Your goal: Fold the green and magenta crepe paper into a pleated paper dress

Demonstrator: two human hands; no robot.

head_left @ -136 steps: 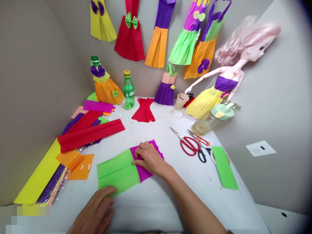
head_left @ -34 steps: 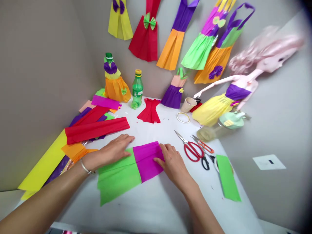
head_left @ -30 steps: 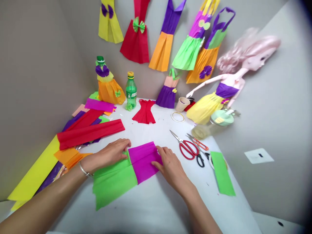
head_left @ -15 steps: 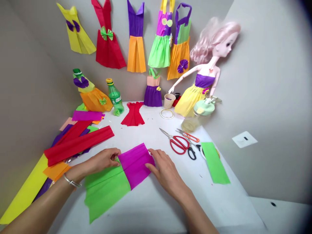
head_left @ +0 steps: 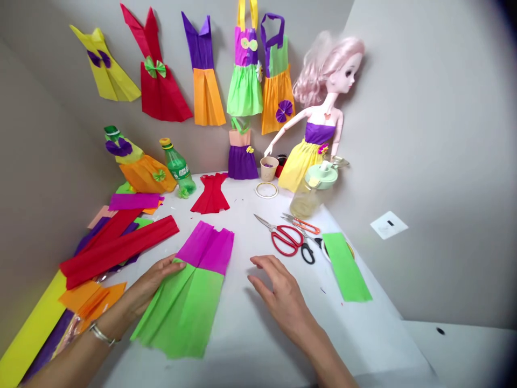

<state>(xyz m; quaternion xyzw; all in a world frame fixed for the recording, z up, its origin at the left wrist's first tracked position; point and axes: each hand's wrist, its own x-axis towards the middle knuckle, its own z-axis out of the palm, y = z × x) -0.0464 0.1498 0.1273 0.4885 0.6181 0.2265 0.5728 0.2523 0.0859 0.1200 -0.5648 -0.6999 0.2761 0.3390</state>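
Observation:
A paper dress [head_left: 202,269] with a magenta top and a pleated green skirt tilts just above the white table [head_left: 250,334]. My left hand [head_left: 161,275] pinches its left edge near the waist, thumb on top and the other fingers partly hidden. To the right of the dress, my right hand [head_left: 278,296] is held over the table with its fingers apart and nothing in it. A small red paper dress [head_left: 210,194] lies farther back. Red-handled scissors [head_left: 286,238] and black-handled scissors [head_left: 309,253] lie beyond my right hand.
Coloured paper strips [head_left: 121,250] pile up at the left. A green bottle [head_left: 177,167], a paper cup [head_left: 269,170], a glass jar [head_left: 306,199] and a doll [head_left: 319,129] stand behind. Several paper dresses hang on the wall. A green strip [head_left: 347,268] lies at the right.
The magenta-and-green dress has turned so its magenta end points away from me. My right hand has let go of the magenta part and opened. The view has shifted to the right.

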